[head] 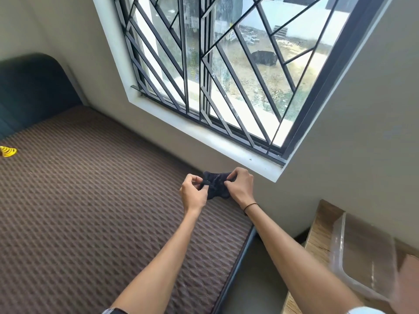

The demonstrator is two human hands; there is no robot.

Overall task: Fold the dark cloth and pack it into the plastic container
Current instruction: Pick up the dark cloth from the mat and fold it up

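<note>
A small dark cloth (217, 185) is bunched between both hands, held in the air above the far right edge of the bed. My left hand (193, 193) pinches its left side and my right hand (240, 186) pinches its right side. Part of the cloth is hidden behind the fingers. A clear plastic container (362, 254) lies open at the lower right on a wooden surface (317, 241), well apart from both hands. Nothing shows inside it.
A brown quilted mattress (90, 200) fills the left and centre, with a dark headboard (29, 87) at the far left. A yellow object (8, 151) lies on the mattress's left edge. A barred window (215, 75) with a white sill is directly ahead.
</note>
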